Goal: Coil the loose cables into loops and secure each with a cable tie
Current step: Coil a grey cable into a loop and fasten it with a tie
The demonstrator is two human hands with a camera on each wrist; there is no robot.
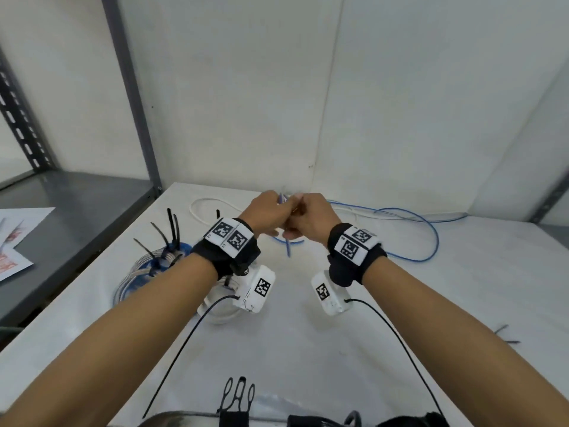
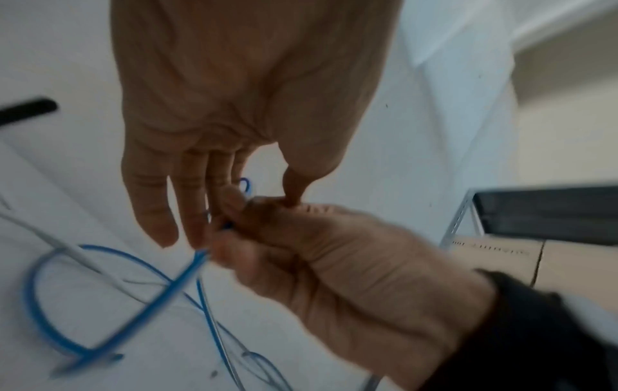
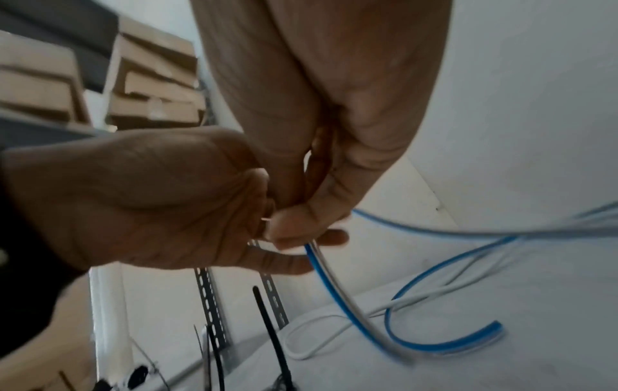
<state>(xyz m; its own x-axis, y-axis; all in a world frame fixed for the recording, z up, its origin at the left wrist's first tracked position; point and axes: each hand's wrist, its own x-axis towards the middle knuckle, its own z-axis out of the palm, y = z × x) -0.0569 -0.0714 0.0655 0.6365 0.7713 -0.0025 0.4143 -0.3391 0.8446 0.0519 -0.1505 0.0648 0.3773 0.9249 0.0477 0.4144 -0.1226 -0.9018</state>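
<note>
Blue round-jacketed cable (image 1: 409,229), raised near the white table's (image 1: 308,349) far edge, is pinched by left hand (image 1: 271,212) and right hand (image 1: 309,218), fingers curled. Recommend even loops, steady tension; remainder trails loose.

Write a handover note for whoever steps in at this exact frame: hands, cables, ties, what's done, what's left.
Left hand and right hand meet above the table, both pinching the blue cable near one end; the rest trails loose to the right.
White cable lies uncoiled behind the left hand.
Done: coiled bundles with black ties sit by the left forearm.
Spare cable ties lie at the right edge.
Left: coil and tie the blue cable, then the white one.
</note>
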